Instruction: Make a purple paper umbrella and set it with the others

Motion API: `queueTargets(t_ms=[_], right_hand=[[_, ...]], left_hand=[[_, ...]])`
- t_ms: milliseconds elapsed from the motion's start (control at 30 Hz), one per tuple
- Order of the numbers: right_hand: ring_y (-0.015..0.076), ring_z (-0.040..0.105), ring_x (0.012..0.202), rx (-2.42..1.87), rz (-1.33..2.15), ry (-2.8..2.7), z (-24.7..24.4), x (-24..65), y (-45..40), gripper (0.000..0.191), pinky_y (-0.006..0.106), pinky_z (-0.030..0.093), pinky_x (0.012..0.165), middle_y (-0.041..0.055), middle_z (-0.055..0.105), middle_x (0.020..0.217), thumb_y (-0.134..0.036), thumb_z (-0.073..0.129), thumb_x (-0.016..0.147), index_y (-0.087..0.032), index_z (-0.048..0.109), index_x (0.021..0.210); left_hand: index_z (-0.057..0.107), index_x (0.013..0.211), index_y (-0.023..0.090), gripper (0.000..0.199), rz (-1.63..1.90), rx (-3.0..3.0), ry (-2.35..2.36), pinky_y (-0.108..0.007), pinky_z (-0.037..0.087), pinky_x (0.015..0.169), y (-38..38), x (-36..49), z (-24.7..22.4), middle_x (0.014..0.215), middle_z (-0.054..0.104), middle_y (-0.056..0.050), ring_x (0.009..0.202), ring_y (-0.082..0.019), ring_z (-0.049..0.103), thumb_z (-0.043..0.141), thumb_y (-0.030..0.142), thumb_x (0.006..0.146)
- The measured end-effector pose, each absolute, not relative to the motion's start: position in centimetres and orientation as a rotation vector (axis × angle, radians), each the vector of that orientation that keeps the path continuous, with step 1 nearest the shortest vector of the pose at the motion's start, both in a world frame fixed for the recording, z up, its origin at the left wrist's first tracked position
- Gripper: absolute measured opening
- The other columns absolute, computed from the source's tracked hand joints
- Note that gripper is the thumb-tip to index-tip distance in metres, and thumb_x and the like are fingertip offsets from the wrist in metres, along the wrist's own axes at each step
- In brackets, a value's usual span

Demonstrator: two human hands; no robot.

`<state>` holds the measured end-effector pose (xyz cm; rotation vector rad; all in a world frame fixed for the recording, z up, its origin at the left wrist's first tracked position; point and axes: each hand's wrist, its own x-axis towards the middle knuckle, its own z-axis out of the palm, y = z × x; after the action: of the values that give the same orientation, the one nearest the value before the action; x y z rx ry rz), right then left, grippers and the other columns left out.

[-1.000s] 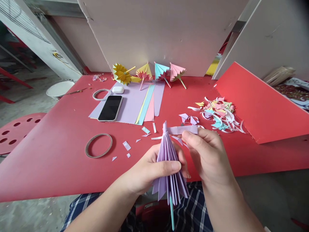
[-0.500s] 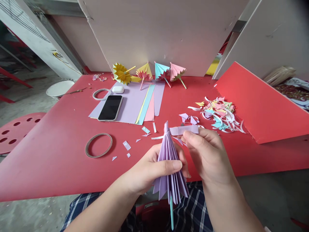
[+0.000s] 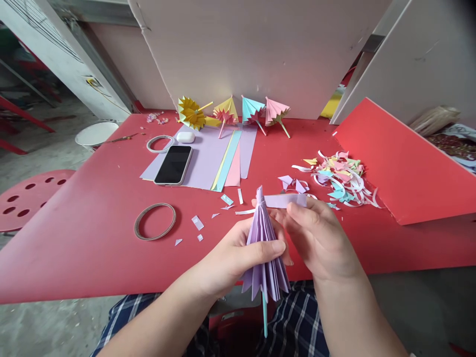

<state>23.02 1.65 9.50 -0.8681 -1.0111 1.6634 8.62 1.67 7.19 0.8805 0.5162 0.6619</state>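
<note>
My left hand [image 3: 249,248] is wrapped round a folded purple paper umbrella [image 3: 265,267], its thumb pressed across the pleats. The umbrella's tip points up and away, and a light-blue stick [image 3: 265,317] comes out below its pleats. From the tip, a purple paper strip [image 3: 278,201] stretches to the right. My right hand [image 3: 316,223] pinches the free end of that strip between thumb and fingers. Some fingers of both hands are hidden behind the umbrella and the strip.
Several finished paper umbrellas [image 3: 255,109] stand against the wall. A phone [image 3: 173,165] and white earbud case [image 3: 185,137] lie on coloured paper sheets [image 3: 203,171]. A tape roll [image 3: 154,221] sits at left. Paper scraps [image 3: 342,176] are heaped by a leaning red board [image 3: 405,168].
The umbrella has risen slightly in my left hand's grip. Fingertips now show behind the umbrella's tip. The strip remains pinched in my right hand, and the view has shifted slightly.
</note>
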Motion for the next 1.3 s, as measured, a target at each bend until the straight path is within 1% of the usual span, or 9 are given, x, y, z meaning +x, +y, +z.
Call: queueTargets(t_ms=[200, 333, 500, 733, 867, 1000, 1133, 1233, 1300], right_hand=[[0.0169, 0.059, 0.057, -0.853, 1.686, -1.091, 9.5, 23.0, 2.1, 0.026, 0.031, 0.051, 0.056, -0.0005, 0.058, 0.054, -0.042, 0.053, 0.08, -0.025, 0.066, 0.094], [0.02, 0.063, 0.078, -0.795, 1.687, -1.132, 9.3, 23.0, 2.1, 0.029, 0.035, 0.052, 0.071, 0.0031, 0.067, 0.086, -0.042, 0.051, 0.081, -0.028, 0.064, 0.103], [0.0203, 0.061, 0.091, -0.675, 1.714, -1.173, 9.0, 23.0, 2.1, 0.028, 0.035, 0.051, 0.078, 0.0018, 0.061, 0.113, -0.039, 0.048, 0.084, -0.03, 0.062, 0.106], [0.0206, 0.06, 0.095, -0.678, 1.725, -1.217, 8.7, 23.2, 2.3, 0.03, 0.033, 0.052, 0.071, 0.0008, 0.058, 0.119, -0.041, 0.049, 0.084, -0.034, 0.059, 0.111], [0.0217, 0.056, 0.105, -0.649, 1.735, -1.236, 8.5, 23.3, 2.4, 0.031, 0.036, 0.05, 0.081, 0.0014, 0.058, 0.121, -0.04, 0.051, 0.083, -0.034, 0.058, 0.113], [0.0216, 0.05, 0.115, -0.597, 1.756, -1.231, 8.4, 23.4, 2.5, 0.035, 0.039, 0.042, 0.096, 0.0029, 0.057, 0.122, -0.038, 0.056, 0.081, -0.032, 0.057, 0.115], [0.0243, 0.049, 0.116, -0.578, 1.819, -1.267, 8.5, 23.6, 2.5, 0.056, 0.039, 0.043, 0.094, 0.0049, 0.051, 0.128, -0.047, 0.066, 0.071, -0.031, 0.051, 0.123], [0.0255, 0.043, 0.121, -0.643, 1.672, -1.271, 8.7, 23.9, 2.9, 0.067, 0.04, 0.041, 0.097, 0.0054, 0.048, 0.131, -0.053, 0.066, 0.067, -0.03, 0.046, 0.127], [0.0248, 0.044, 0.12, -0.708, 1.488, -1.267, 8.9, 24.5, 3.1, 0.058, 0.041, 0.038, 0.099, 0.0054, 0.053, 0.125, -0.056, 0.06, 0.072, -0.028, 0.052, 0.121]], left_hand=[[0.052, 0.078, 0.015, 0.018, 0.668, 0.919, 0.501, -0.026, 0.042, 0.061, 1.8, 8.6, 7.3, 0.072, 0.058, -0.003, 0.067, -0.013, 0.055, 0.059, 0.032, 0.079], [0.051, 0.078, 0.015, 0.018, 0.666, 0.942, 0.511, -0.025, 0.04, 0.06, 1.9, 8.5, 7.5, 0.072, 0.058, -0.003, 0.068, -0.013, 0.055, 0.059, 0.031, 0.08], [0.054, 0.078, 0.014, 0.016, 0.698, 0.996, 0.522, -0.024, 0.041, 0.062, 1.9, 8.5, 7.7, 0.074, 0.058, -0.003, 0.067, -0.011, 0.053, 0.056, 0.029, 0.082], [0.057, 0.079, 0.015, 0.014, 0.733, 0.995, 0.543, -0.023, 0.043, 0.063, 1.9, 8.5, 7.7, 0.074, 0.059, 0.0, 0.067, -0.009, 0.055, 0.057, 0.029, 0.082], [0.057, 0.078, 0.015, 0.013, 0.727, 1.008, 0.587, -0.022, 0.043, 0.063, 2.1, 8.4, 7.9, 0.072, 0.058, 0.001, 0.065, -0.008, 0.054, 0.057, 0.028, 0.082], [0.056, 0.082, 0.015, 0.016, 0.72, 1.031, 0.618, -0.021, 0.041, 0.061, 2.1, 8.5, 7.8, 0.072, 0.056, 0.001, 0.066, -0.009, 0.053, 0.058, 0.031, 0.081], [0.054, 0.079, 0.015, 0.018, 0.723, 1.093, 0.674, -0.021, 0.039, 0.061, 2.0, 8.5, 7.9, 0.069, 0.051, 0.003, 0.064, -0.008, 0.048, 0.057, 0.033, 0.081], [0.051, 0.081, 0.017, 0.019, 0.637, 1.204, 0.767, -0.021, 0.038, 0.056, 2.0, 8.1, 8.7, 0.067, 0.047, 0.004, 0.058, -0.008, 0.046, 0.055, 0.035, 0.08], [0.048, 0.081, 0.018, 0.018, 0.506, 1.324, 0.873, -0.021, 0.036, 0.051, 2.1, 7.6, 9.6, 0.065, 0.046, 0.005, 0.054, -0.008, 0.045, 0.051, 0.036, 0.082]])
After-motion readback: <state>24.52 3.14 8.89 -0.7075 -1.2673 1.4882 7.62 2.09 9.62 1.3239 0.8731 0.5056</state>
